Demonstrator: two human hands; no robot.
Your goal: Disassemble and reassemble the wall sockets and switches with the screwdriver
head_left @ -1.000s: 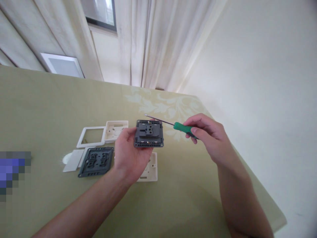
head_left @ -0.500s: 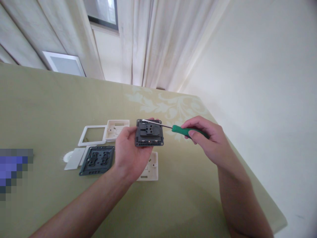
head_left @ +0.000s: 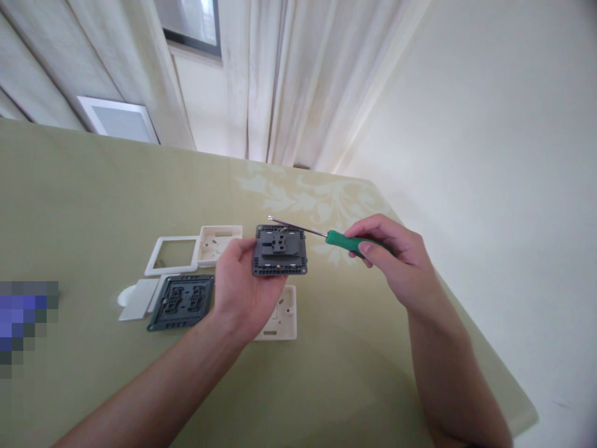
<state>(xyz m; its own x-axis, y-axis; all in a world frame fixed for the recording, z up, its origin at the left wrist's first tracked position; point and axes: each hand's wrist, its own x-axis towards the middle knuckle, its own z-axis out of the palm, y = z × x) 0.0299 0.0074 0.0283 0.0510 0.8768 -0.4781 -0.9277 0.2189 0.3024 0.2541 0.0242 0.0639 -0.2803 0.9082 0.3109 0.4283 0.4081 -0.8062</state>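
My left hand holds a dark grey socket module above the table, back side up, fingers wrapped round its edges. My right hand grips a green-handled screwdriver. Its thin metal shaft points left and its tip hovers just over the module's top left edge. Under my left hand lies a white mounting box, partly hidden.
On the olive tablecloth lie a second dark grey module, a white frame, another white box and a white cover plate. The table's right edge runs beside my right forearm. Curtains and a wall stand behind.
The screwdriver tip dipped onto the module's top edge half a second ago and has since lifted slightly above it. My left hand has kept the module nearly still.
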